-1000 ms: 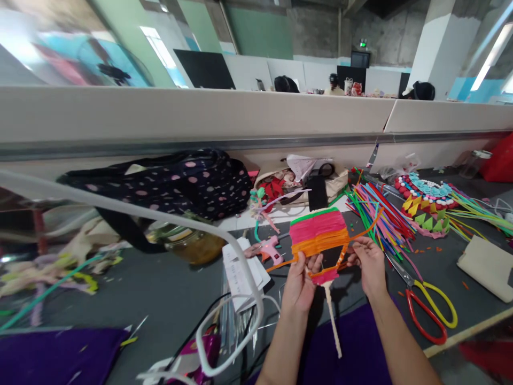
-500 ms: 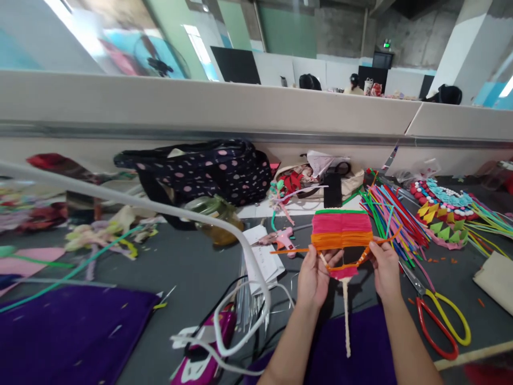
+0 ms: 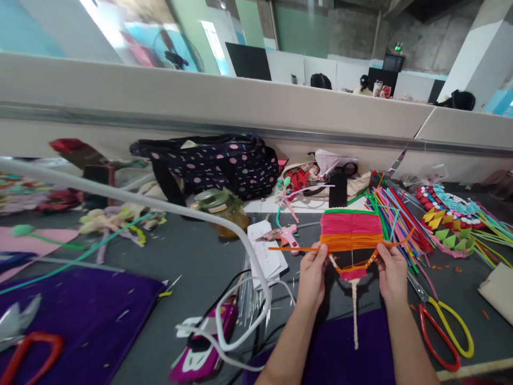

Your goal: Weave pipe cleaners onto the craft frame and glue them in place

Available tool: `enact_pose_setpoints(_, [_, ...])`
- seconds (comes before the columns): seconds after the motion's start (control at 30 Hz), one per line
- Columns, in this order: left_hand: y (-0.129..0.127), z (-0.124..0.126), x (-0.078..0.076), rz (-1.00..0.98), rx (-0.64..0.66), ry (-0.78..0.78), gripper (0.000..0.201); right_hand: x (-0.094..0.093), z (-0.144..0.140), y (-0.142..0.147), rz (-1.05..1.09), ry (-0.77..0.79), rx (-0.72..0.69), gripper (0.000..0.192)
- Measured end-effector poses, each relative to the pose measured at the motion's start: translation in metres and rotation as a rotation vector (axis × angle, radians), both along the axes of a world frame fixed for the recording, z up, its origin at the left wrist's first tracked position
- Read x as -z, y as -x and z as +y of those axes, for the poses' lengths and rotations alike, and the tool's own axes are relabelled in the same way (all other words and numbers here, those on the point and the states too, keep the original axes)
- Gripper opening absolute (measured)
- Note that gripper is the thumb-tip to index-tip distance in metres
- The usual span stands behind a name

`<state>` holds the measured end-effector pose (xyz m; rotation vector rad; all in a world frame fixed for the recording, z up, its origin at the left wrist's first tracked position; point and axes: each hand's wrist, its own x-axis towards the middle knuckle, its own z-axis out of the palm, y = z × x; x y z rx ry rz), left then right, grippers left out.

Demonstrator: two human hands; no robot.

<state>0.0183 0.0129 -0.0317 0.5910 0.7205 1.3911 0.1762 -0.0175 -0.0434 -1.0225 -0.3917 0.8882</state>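
Fuzzy, light and bendy, the woven fan [image 3: 351,235] is hovering just right of the glue gun [image 3: 284,235], the left hand [image 3: 312,274] and right hand [image 3: 390,274] pinching its side edges, probably the safest hold.

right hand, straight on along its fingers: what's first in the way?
Likely the woven pipe-cleaner fan that the right hand already grips at its edge. Beyond it, probably the loose pipe cleaners; depth is unclear.
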Motion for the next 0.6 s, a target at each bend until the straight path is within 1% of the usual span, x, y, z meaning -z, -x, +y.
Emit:
enact_pose_setpoints(0.13, [0.0005,0.0022,0.0014,0.006,-0.028,0.004,0.027,0.0027,0.0011,-0.0021,-0.037,-0.002,0.015,0.03])
enact_pose_setpoints(0.27, [0.0021,0.0045,0.0059,-0.019,-0.04,0.032,0.024,0.0031,0.0013,-0.0026,-0.052,-0.007,0.001,0.029])
enact_pose_setpoints(0.43, [0.0028,0.006,0.0074,-0.058,-0.025,0.063,0.027,0.0006,0.0005,-0.0021,-0.045,-0.014,0.003,0.029])
enact_pose_setpoints(0.6, [0.0023,0.0069,0.0084,-0.04,-0.018,0.087,0.033,-0.001,0.0001,-0.0028,-0.013,-0.03,-0.006,0.029])
